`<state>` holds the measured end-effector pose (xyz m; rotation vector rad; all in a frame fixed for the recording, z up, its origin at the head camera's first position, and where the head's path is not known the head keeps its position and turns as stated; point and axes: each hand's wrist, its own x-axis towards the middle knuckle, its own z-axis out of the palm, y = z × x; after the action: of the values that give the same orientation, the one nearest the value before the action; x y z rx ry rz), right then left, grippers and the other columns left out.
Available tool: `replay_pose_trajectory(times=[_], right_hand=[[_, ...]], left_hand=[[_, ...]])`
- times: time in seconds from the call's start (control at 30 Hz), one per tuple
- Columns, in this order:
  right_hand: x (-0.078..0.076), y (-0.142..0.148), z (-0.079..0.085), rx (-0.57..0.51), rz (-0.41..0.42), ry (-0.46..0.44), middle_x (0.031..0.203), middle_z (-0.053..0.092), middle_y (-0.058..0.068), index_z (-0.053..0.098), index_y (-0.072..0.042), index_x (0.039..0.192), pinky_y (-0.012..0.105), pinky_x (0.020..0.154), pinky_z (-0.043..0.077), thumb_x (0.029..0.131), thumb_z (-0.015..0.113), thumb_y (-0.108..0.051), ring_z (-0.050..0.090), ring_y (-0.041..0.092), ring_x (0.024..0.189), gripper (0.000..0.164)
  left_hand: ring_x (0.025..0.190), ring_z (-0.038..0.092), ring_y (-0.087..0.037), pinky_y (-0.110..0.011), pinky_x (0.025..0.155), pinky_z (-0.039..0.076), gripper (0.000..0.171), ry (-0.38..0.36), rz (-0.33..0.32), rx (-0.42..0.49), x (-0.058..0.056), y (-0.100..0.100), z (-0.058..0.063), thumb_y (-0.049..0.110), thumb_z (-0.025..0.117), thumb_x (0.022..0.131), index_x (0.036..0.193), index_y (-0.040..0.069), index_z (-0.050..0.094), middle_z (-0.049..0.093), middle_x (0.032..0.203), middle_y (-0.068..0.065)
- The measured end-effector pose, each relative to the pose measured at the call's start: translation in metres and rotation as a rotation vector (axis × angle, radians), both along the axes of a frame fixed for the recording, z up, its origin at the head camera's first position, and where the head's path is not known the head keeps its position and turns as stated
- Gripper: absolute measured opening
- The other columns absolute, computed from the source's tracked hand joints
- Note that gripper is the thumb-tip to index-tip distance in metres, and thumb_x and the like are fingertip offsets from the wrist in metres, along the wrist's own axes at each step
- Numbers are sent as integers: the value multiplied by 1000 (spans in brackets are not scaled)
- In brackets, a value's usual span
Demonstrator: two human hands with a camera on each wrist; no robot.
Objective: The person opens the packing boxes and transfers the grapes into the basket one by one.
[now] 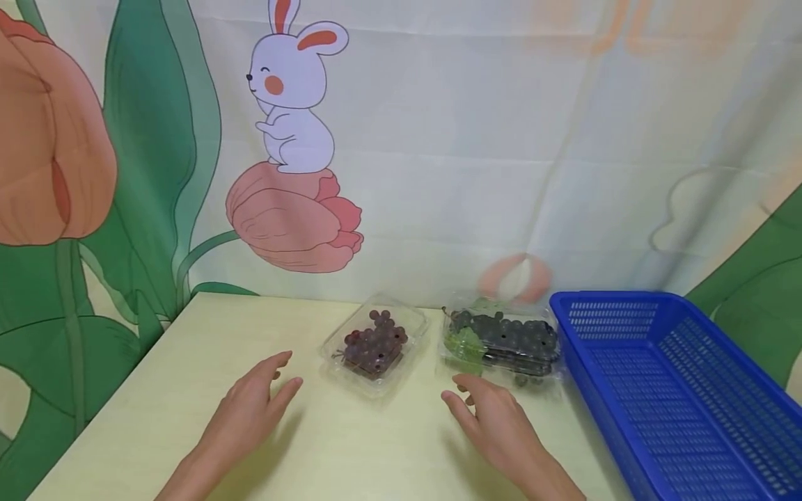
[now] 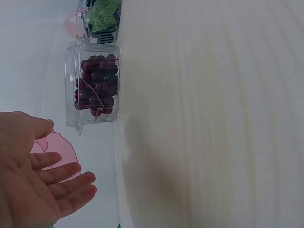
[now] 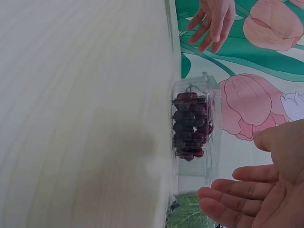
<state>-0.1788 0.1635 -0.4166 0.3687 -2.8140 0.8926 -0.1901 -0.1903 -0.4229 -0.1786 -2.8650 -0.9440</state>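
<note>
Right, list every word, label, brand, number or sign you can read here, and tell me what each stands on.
No readable text on the box of reddish grapes, the box of dark grapes or the blue basket.
Orange strokes atop the backdrop: blurred and cut off; I cannot tell whether they are lettering.

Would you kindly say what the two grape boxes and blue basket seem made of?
Box of reddish grapes: apparently thin, glossy plastic, judging by its transparent walls and highlights. Box of dark grapes: likely the same, equally clear and shiny. Blue basket: probably moulded plastic, smooth and satiny, given its even colour and slots.
</note>
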Motion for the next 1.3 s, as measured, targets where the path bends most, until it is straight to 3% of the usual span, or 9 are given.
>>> replay_pose_trajectory(times=[0.2, 0.3, 0.43, 0.53, 0.67, 0.83, 1.07, 1.3], right_hand=[[-5, -6, 1, -104, 49, -72, 107, 75, 7, 70, -3, 126, 39, 76, 59, 106, 61, -36, 71, 17, 87, 39], [-7, -10, 2, -176, 62, -104, 106, 75, 6, 71, -3, 122, 38, 78, 60, 106, 61, -35, 72, 19, 90, 37], [-9, -16, 3, -313, 75, -164, 100, 75, 8, 72, -2, 116, 33, 68, 60, 104, 64, -30, 73, 22, 80, 32], [-11, -20, 3, -416, 82, -224, 95, 75, 12, 72, 0, 115, 35, 61, 60, 103, 66, -27, 72, 28, 69, 30], [-16, -24, 1, -503, 78, -296, 93, 74, 15, 71, 2, 114, 39, 62, 62, 102, 67, -27, 73, 31, 69, 31], [-20, -29, -3, -580, 38, -371, 94, 73, 18, 69, 6, 116, 39, 63, 63, 102, 67, -24, 73, 31, 71, 33], [-23, -39, -5, -734, -12, -482, 102, 69, 23, 65, 11, 123, 36, 67, 63, 104, 66, -24, 71, 21, 71, 40], [-32, -49, -7, -888, 8, -597, 109, 66, 27, 58, 15, 130, 34, 72, 63, 106, 61, -22, 72, 20, 74, 44]], left_hand=[[124, 60, -37, -60, 97, 49, 56, -27, -12, 56, -5, 4, -2, 35, 58, 107, 151, 3, 47, 56, 147, -18], [121, 62, -37, -55, 96, 52, 55, -65, 1, 124, -9, 7, -3, 34, 57, 107, 150, 1, 46, 60, 141, -19], [117, 65, -37, -49, 92, 56, 54, -128, 37, 233, -14, 9, -1, 32, 57, 107, 149, -1, 47, 64, 132, -20], [113, 67, -35, -45, 86, 58, 54, -166, 50, 310, -17, 12, 1, 30, 58, 107, 147, -4, 47, 64, 129, -21], [104, 70, -32, -40, 80, 59, 54, -204, 63, 376, -20, 18, -1, 29, 57, 107, 147, -5, 47, 64, 128, -23], [97, 71, -32, -40, 78, 59, 54, -229, 90, 420, -22, 24, -3, 29, 57, 107, 146, -7, 46, 63, 128, -26], [97, 70, -28, -41, 84, 61, 53, -278, 122, 522, -27, 28, -5, 26, 55, 108, 146, -9, 45, 61, 130, -28], [90, 70, -21, -36, 83, 61, 51, -324, 179, 698, -36, 35, -4, 22, 54, 108, 144, -13, 44, 55, 137, -31]])
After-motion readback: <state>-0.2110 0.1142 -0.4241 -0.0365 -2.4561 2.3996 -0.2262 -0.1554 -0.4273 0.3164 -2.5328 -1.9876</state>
